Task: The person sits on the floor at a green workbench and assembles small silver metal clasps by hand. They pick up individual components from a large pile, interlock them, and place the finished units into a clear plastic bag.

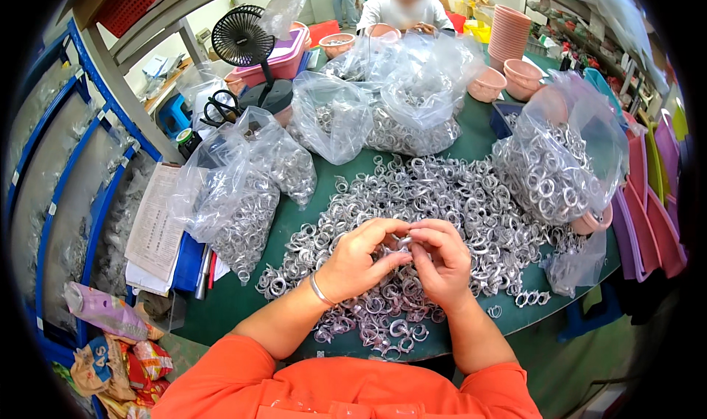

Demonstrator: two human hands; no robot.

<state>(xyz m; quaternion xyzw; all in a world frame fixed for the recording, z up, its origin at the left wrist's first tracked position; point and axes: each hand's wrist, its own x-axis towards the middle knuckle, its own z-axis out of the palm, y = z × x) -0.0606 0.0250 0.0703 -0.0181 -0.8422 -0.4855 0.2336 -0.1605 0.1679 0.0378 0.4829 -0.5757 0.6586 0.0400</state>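
Head view: left grip (356, 261) and right grip (446, 264), both pinched nearly closed on apparently one silvery ring (402, 242).

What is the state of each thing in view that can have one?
Left hand: fingertips closed on a small metal piece
Right hand: fingertips at the same piece
Small metal piece: held over the rings, partly hidden
Loose metal rings: heaped on the green table
Left clear bag: bulging with rings
Right clear bag: bulging with rings
Desk fan: upright; cannot tell if running
Tall bowl stack: nested
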